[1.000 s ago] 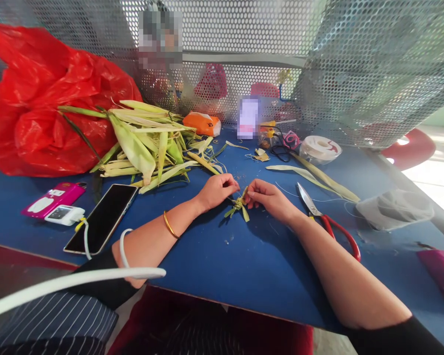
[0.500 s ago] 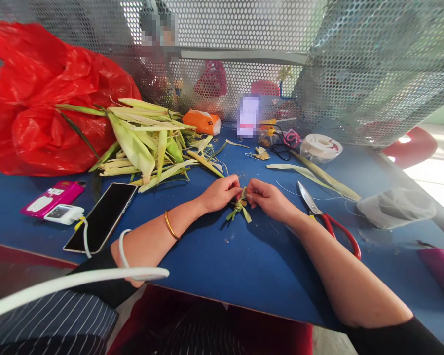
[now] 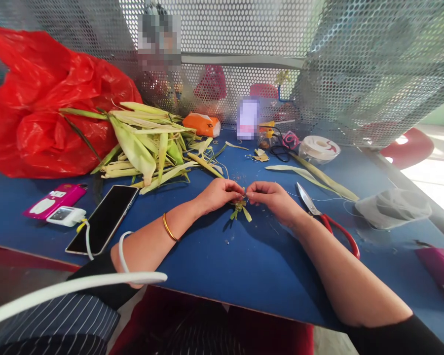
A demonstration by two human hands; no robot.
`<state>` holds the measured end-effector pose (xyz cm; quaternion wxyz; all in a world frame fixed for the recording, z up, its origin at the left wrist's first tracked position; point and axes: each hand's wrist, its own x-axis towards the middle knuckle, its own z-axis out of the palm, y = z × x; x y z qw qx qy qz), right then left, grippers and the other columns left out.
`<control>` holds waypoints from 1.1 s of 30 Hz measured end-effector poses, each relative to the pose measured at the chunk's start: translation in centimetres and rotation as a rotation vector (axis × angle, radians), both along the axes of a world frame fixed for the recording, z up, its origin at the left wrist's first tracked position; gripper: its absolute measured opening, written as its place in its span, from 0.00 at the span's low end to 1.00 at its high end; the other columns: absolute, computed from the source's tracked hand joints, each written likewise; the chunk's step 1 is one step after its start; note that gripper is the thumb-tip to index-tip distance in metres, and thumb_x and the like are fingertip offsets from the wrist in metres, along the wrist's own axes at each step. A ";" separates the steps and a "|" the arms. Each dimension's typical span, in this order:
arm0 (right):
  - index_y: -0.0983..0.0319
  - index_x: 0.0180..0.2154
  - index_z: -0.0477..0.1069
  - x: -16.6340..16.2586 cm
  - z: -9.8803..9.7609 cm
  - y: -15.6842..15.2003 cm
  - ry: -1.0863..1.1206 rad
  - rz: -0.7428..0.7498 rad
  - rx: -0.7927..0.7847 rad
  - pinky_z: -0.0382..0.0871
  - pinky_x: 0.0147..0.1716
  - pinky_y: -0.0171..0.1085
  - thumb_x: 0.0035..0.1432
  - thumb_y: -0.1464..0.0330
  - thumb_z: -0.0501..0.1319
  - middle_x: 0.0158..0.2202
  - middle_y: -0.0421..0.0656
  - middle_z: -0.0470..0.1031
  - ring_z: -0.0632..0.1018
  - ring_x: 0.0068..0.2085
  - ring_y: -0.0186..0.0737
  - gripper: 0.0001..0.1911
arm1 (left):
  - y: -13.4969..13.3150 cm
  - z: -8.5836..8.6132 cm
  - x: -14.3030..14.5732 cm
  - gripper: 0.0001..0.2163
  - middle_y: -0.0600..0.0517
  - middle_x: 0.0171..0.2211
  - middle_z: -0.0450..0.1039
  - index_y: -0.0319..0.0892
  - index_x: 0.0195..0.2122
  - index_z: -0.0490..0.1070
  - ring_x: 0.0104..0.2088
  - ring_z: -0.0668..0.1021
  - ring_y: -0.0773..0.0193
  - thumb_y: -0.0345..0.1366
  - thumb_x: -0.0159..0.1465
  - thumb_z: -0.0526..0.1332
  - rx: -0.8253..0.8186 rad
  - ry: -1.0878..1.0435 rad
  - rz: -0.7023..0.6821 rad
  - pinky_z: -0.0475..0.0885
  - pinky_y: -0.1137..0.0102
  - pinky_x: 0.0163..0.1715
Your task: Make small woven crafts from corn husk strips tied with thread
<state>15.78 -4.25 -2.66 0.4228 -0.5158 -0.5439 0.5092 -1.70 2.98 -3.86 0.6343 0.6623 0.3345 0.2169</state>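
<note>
My left hand (image 3: 219, 193) and my right hand (image 3: 273, 195) meet fingertip to fingertip over the blue table (image 3: 222, 261). Both pinch a small folded piece of green and yellow leaf strips (image 3: 240, 211), whose loose ends lie on the table just below the fingers. The fingers of each hand are curled closed on it. A gold bangle sits on my left wrist. A pile of long green and pale leaves (image 3: 148, 143) lies to the left behind my left hand.
Red-handled scissors (image 3: 327, 219) lie right of my right hand. A phone (image 3: 103, 217), a pink device (image 3: 54, 199) and a white charger sit at the left. A red plastic bag (image 3: 44, 103), a white reel (image 3: 319, 148), a clear bag (image 3: 394, 207) and a perforated metal screen (image 3: 355, 59) surround the area.
Both hands have drawn closer together and slightly up over the leaf piece, so less of it shows. The view shifted slightly.
</note>
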 end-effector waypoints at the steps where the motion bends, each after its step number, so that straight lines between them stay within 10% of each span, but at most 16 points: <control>1: 0.61 0.26 0.71 -0.2 0.0 0.0 0.023 -0.020 -0.014 0.59 0.29 0.35 0.47 0.61 0.66 0.23 0.37 0.70 0.66 0.26 0.32 0.11 | -0.1 -0.1 0.0 0.05 0.51 0.28 0.78 0.36 0.32 0.76 0.27 0.76 0.69 0.29 0.54 0.67 0.023 0.005 -0.017 0.72 0.71 0.33; 8: 0.60 0.38 0.76 -0.1 -0.1 0.2 0.177 -0.172 0.016 0.64 0.30 0.35 0.47 0.62 0.66 0.32 0.40 0.76 0.71 0.28 0.33 0.14 | -0.3 -1.0 0.3 0.08 0.52 0.26 0.76 0.37 0.29 0.74 0.28 0.75 0.68 0.38 0.54 0.67 0.181 -0.005 -0.025 0.70 0.72 0.30; 22: 0.59 0.29 0.79 0.7 -1.3 0.3 -0.656 -0.035 0.471 0.63 0.31 0.34 0.57 0.72 0.59 0.29 0.41 0.74 0.74 0.30 0.35 0.10 | 0.0 -1.1 0.2 0.07 0.53 0.25 0.74 0.36 0.30 0.72 0.25 0.74 0.71 0.34 0.55 0.67 0.088 -0.104 -0.068 0.69 0.73 0.29; 33: 0.61 0.28 0.76 0.5 -1.0 0.1 -0.722 -0.048 0.554 0.63 0.30 0.33 0.58 0.73 0.58 0.29 0.42 0.73 0.73 0.29 0.35 0.09 | -0.1 -1.1 0.4 0.10 0.55 0.23 0.73 0.38 0.29 0.67 0.24 0.75 0.72 0.33 0.54 0.69 0.047 -0.102 -0.027 0.70 0.74 0.28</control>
